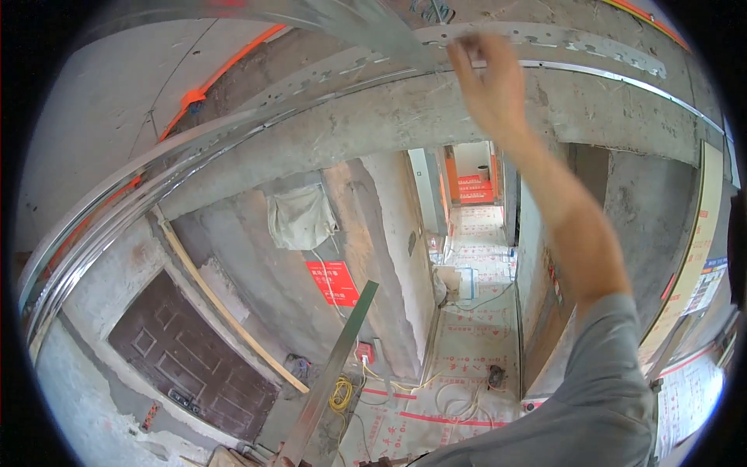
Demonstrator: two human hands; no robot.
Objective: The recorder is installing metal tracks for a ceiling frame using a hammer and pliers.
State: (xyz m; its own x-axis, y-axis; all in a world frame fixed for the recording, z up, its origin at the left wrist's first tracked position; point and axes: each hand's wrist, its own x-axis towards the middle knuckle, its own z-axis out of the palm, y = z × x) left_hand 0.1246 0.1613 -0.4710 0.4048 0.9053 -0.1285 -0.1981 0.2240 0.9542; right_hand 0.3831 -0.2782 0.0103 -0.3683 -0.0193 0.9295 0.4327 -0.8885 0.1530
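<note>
Grey-sleeved right arm (587, 249) stretches overhead, hand (498, 89) near shiny metal strip (591, 71); fingers (462, 66) curled, whether grasping I cannot tell.

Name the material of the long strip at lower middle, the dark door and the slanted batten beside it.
Strip: probably metal, smooth, given its crisp edges and grey sheen, greenish near the tip.
Door: dark brown with a moulded panel pattern; painted metal or wood, the look leaves it open.
Batten: likely bare wood, matte, judging by its pale tan colour.
</note>
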